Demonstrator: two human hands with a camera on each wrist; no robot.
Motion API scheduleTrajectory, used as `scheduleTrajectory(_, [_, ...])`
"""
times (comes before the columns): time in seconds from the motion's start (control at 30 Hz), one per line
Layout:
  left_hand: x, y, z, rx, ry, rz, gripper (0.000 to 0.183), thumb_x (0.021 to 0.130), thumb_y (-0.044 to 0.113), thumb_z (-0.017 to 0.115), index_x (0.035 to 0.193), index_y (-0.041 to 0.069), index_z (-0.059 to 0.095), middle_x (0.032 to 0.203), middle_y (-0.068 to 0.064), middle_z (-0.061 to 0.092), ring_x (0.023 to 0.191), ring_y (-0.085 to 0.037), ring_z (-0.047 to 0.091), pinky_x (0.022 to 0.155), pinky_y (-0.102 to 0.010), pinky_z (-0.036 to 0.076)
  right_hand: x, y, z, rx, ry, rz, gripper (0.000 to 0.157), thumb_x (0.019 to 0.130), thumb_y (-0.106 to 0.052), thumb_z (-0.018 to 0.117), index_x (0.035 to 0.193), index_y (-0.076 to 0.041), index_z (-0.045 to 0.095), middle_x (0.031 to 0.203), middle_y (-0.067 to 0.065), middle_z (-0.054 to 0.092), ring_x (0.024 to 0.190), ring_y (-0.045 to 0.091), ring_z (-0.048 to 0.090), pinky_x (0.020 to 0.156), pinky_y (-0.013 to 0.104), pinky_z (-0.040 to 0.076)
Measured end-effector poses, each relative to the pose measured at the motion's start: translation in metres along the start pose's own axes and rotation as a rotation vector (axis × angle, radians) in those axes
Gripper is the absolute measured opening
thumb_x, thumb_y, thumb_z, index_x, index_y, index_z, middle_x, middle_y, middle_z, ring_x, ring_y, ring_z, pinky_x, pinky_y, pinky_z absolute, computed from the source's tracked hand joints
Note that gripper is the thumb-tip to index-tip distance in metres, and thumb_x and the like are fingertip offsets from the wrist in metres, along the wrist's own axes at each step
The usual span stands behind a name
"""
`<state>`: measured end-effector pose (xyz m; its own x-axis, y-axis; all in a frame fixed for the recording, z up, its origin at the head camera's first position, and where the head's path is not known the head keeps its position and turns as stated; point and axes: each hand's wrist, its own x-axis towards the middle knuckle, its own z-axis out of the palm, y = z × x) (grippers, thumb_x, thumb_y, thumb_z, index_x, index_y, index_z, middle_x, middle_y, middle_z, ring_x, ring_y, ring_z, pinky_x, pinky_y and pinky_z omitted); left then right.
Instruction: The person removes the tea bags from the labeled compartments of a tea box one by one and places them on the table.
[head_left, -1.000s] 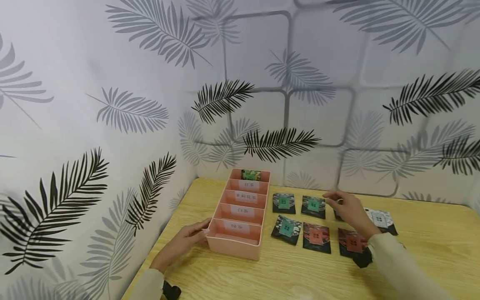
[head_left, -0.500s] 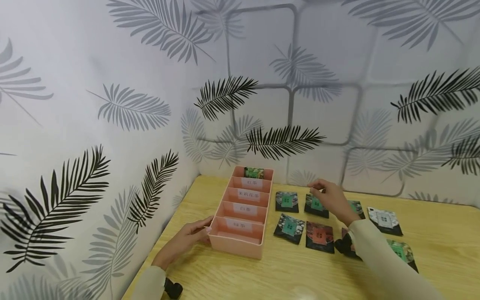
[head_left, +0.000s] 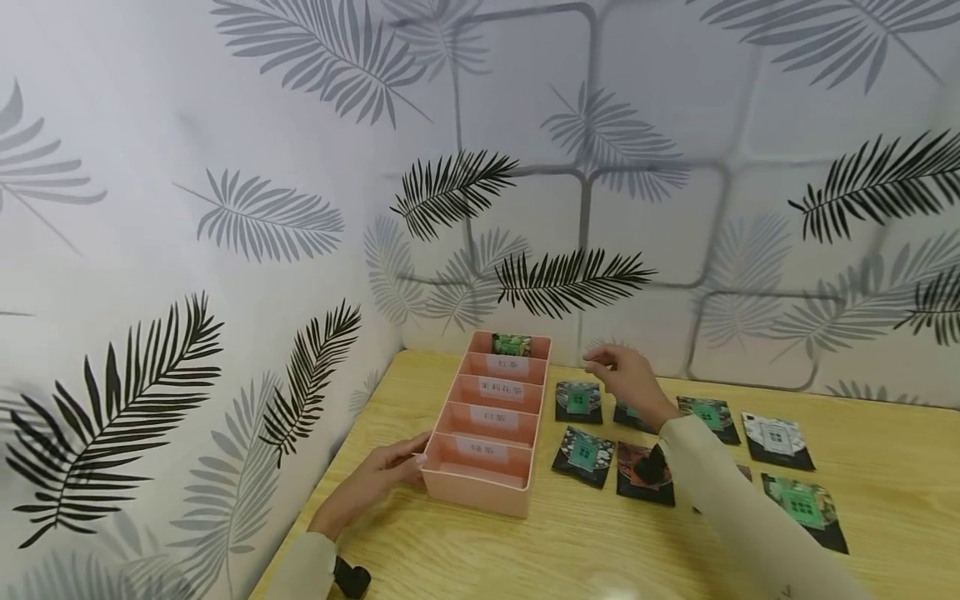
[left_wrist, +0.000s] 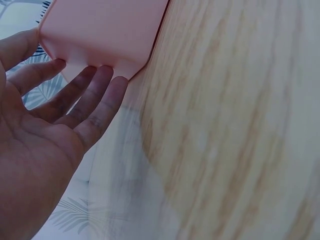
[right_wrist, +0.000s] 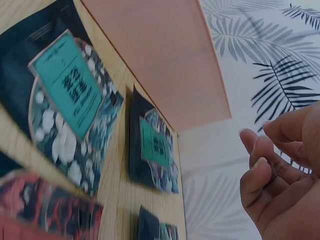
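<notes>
A pink divided box stands on the table, its compartments marked with white paper labels. At its near left corner, my left hand rests against it; in the left wrist view the fingers are extended, fingertips at the box wall. My right hand is above the back row of tea sachets, fingers loosely bent, with nothing between them in the right wrist view. Nearest to it are a green-labelled dark sachet and another sachet partly hidden beneath the hand.
A green sachet lies in the box's farthest compartment. Several more sachets lie in two rows: a white-flowered one, a red one, a white one and a green one. The patterned wall borders the table's back.
My right hand has moved left along the back row, from the third sachet toward the first, and uncovered the sachets on the right. My left hand stays at the box; the view shifts slightly.
</notes>
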<state>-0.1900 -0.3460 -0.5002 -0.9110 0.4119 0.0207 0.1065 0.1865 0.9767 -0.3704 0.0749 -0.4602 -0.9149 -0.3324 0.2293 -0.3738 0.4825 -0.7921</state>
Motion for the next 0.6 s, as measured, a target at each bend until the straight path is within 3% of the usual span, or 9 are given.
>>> scheduleTrajectory(0.17, [-0.001, -0.002, 0.000, -0.014, -0.002, -0.014, 0.056, 0.112, 0.025, 0.049, 0.163, 0.013, 0.030, 0.164, -0.015, 0.033, 0.113, -0.033, 0.067, 0.101, -0.049, 0.052, 0.009, -0.009, 0.013, 0.047, -0.037, -0.014, 0.024, 0.107, -0.021, 0.060, 0.126, -0.009, 0.068, 0.119, 0.015, 0.069, 0.083, 0.046, 0.063, 0.065, 0.049, 0.056])
scheduleTrajectory(0.3, [-0.001, -0.004, -0.001, -0.017, -0.002, -0.016, 0.055, 0.112, 0.024, 0.048, 0.163, 0.015, 0.030, 0.164, -0.014, 0.033, 0.114, -0.034, 0.066, 0.102, -0.049, 0.051, 0.016, -0.016, 0.021, 0.058, -0.050, -0.023, 0.024, 0.107, -0.021, 0.060, 0.126, -0.009, 0.068, 0.120, 0.014, 0.068, 0.083, 0.042, 0.063, 0.069, 0.044, 0.057])
scheduleTrajectory(0.5, [-0.001, -0.004, -0.001, -0.006, 0.001, -0.011, 0.054, 0.112, 0.024, 0.048, 0.163, 0.017, 0.031, 0.165, -0.012, 0.033, 0.119, -0.036, 0.063, 0.105, -0.047, 0.049, 0.025, -0.023, 0.032, 0.163, -0.071, 0.004, 0.029, 0.107, -0.021, 0.059, 0.129, -0.003, 0.066, 0.115, 0.015, 0.069, 0.076, 0.053, 0.057, 0.064, 0.057, 0.053])
scheduleTrajectory(0.6, [0.000, -0.004, -0.001, -0.007, -0.003, -0.009, 0.054, 0.112, 0.023, 0.048, 0.163, 0.018, 0.032, 0.165, -0.012, 0.032, 0.121, -0.034, 0.062, 0.107, -0.048, 0.048, 0.029, -0.025, 0.039, 0.177, -0.072, 0.020, 0.030, 0.107, -0.021, 0.060, 0.129, -0.002, 0.066, 0.113, 0.015, 0.068, 0.071, 0.047, 0.057, 0.064, 0.060, 0.052])
